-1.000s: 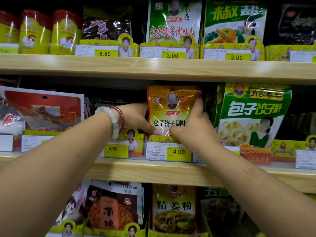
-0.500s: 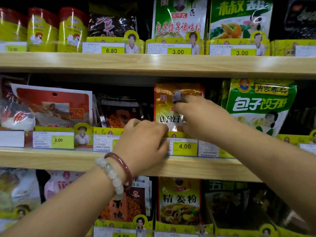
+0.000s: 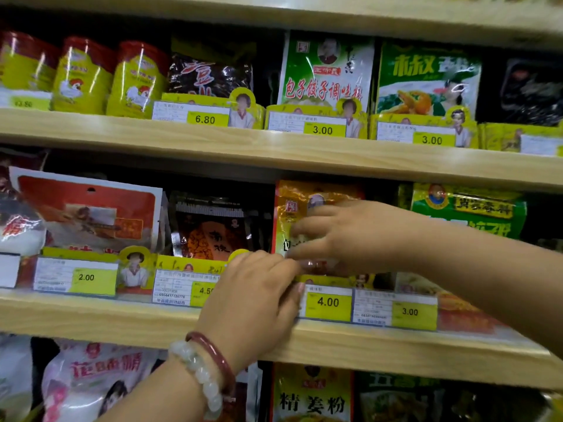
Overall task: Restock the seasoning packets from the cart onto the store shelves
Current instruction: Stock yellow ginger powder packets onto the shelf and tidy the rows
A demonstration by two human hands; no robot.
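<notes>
- The orange seasoning packet (image 3: 304,208) stands upright on the middle shelf (image 3: 365,339), behind the 4.00 price tag (image 3: 327,302), between the dark packet (image 3: 210,229) and the green packet (image 3: 469,214).
- Your right hand (image 3: 350,236) lies across the packet's face, fingers (image 3: 307,229) spread and mostly straight, pressing rather than wrapping. The frame is blurred, so I can't tell whether the thumb pinches the lower edge.
- Your left hand (image 3: 256,296) sits at the shelf lip, knuckles bent, fingertips at the tag strip just below the packet's bottom edge. I can't tell if it grips anything.
- Risk: the foil is slick and floppy. If you let go before the bottom edge seats behind the tag strip, the packet probably slumps forward or slides off the shelf.
- Risk: pushing too hard on the face likely folds the packet backward, out of sight.
- Risk: your left fingers are on the tag holder, so a tug could shift or pop the 4.00 price tag, or the 4.50 tag (image 3: 182,289) beside it.
- Risk: your right forearm crosses in front of the green packet, so pulling out sideways may drag it askew.
- The cart isn't in view.
</notes>
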